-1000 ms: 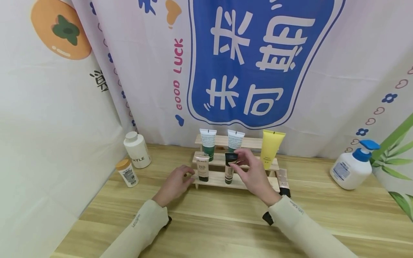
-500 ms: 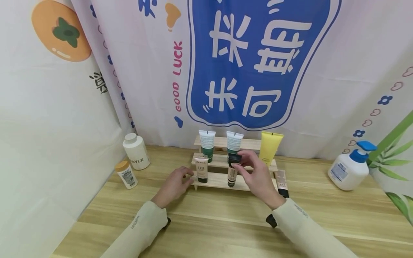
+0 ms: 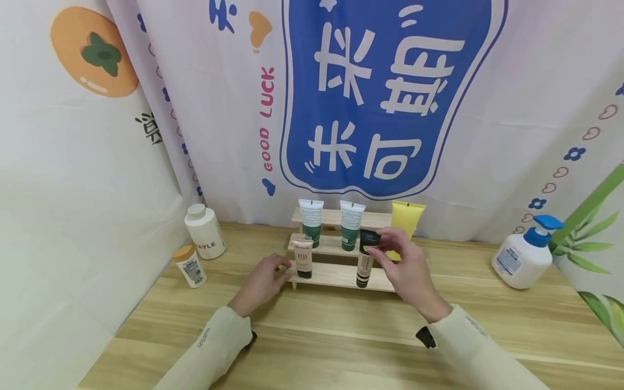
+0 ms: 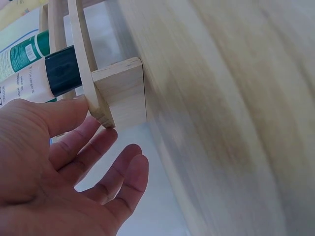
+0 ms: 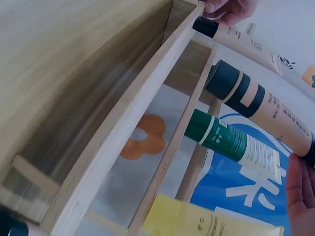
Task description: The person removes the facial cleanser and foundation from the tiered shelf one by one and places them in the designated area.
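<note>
My right hand (image 3: 404,265) pinches the top end of a beige tube with black ends (image 3: 364,265), cap downward, in front of the bottom step of the wooden rack (image 3: 331,274). In the right wrist view that beige-and-black tube (image 5: 268,110) stands clear of the shelf boards. My left hand (image 3: 260,284) grips the left end of the bottom step; in the left wrist view, thumb and a finger pinch its board (image 4: 101,105). A BB cream tube (image 3: 303,260) stands on this step beside the left hand.
Two white-and-green tubes (image 3: 351,225) and a yellow tube (image 3: 405,216) stand on the upper steps. At left are a white bottle (image 3: 206,233) and a small orange-capped bottle (image 3: 190,268). A blue-topped pump bottle (image 3: 521,260) stands at right. A printed curtain (image 3: 234,135) hangs behind.
My right hand has moved right along the bottom step with the beige-and-black tube, uncovering the second green-and-white tube. My left hand stays at the rack's left end. The view has shifted slightly.
</note>
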The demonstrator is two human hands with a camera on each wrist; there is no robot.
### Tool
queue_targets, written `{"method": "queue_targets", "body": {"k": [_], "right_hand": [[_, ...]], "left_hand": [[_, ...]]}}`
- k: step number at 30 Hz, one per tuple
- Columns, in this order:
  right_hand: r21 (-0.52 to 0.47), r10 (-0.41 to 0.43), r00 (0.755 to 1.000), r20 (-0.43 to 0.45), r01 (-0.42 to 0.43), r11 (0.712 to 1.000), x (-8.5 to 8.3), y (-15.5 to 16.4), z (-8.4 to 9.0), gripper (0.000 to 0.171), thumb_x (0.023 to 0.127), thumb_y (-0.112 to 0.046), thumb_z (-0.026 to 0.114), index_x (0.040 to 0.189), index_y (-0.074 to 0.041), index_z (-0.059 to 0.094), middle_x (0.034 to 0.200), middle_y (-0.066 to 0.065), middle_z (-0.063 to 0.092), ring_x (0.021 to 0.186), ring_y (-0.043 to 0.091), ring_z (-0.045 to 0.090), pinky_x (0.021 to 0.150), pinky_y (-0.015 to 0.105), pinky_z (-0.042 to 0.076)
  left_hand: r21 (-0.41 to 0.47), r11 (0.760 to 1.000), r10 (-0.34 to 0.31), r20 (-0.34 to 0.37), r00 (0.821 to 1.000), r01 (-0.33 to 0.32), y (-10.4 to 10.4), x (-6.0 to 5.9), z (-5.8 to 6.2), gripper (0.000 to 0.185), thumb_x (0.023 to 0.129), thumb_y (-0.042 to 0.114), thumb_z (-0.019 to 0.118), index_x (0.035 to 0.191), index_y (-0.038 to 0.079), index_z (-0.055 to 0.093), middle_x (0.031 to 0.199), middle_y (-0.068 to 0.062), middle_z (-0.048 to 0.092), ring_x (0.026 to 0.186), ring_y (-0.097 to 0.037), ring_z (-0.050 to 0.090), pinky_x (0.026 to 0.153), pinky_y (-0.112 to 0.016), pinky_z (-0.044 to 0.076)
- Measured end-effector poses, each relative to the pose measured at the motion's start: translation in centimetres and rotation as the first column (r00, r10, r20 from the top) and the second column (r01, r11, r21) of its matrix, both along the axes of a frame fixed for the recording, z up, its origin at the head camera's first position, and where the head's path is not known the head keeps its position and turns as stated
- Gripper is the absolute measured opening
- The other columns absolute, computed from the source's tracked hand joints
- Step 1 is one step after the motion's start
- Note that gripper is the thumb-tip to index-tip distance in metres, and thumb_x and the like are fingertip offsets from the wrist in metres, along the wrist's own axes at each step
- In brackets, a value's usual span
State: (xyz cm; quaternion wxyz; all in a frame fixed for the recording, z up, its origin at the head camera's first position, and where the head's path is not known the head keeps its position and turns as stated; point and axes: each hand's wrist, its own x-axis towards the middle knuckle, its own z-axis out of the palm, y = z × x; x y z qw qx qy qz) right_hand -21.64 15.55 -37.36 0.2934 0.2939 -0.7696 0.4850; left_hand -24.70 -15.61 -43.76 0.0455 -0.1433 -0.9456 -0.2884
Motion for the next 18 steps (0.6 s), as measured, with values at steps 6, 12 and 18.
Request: {"method": "queue_targets", "body": {"k": [6, 12, 18], "right_hand": [[0.019, -0.036, 0.998, -0.054, 0.037, 0.999, 0.5, 1.5, 0.2, 0.041, 0.078, 0.007, 0.073, 0.113, -0.004, 0.056, 0.095, 0.005, 0.064, 0.078, 0.016, 0.064, 0.062, 0.020, 0.053], [0.050, -0.072, 0.995, -0.075, 0.075, 0.996, 0.8, 3.4, 0.2, 0.041, 0.075, 0.008, 0.074, 0.112, -0.003, 0.057, 0.091, 0.004, 0.065, 0.077, 0.015, 0.064, 0.065, 0.017, 0.052], [0.103, -0.121, 0.987, -0.106, 0.132, 0.986, 1.1, 5.6, 0.0, 0.046, 0.073, 0.010, 0.075, 0.113, -0.001, 0.057, 0.089, 0.005, 0.065, 0.077, 0.015, 0.063, 0.072, 0.015, 0.049]], "left_hand": [[0.001, 1.000, -0.002, -0.009, 1.000, 0.002, 0.0, -0.1, -0.2, 0.020, 0.088, 0.012, 0.068, 0.108, 0.008, 0.065, 0.111, -0.006, 0.060, 0.101, -0.023, 0.056, 0.085, -0.040, 0.048], [0.002, 1.000, -0.009, -0.008, 1.000, 0.009, 0.0, -0.1, -0.3, 0.020, 0.089, 0.012, 0.067, 0.108, 0.008, 0.065, 0.111, -0.007, 0.060, 0.100, -0.023, 0.056, 0.085, -0.040, 0.048], [0.013, 1.000, -0.003, 0.002, 1.000, 0.003, 0.0, 0.0, 0.0, 0.019, 0.089, 0.012, 0.067, 0.107, 0.007, 0.065, 0.112, -0.008, 0.060, 0.101, -0.025, 0.056, 0.085, -0.041, 0.048]]}}
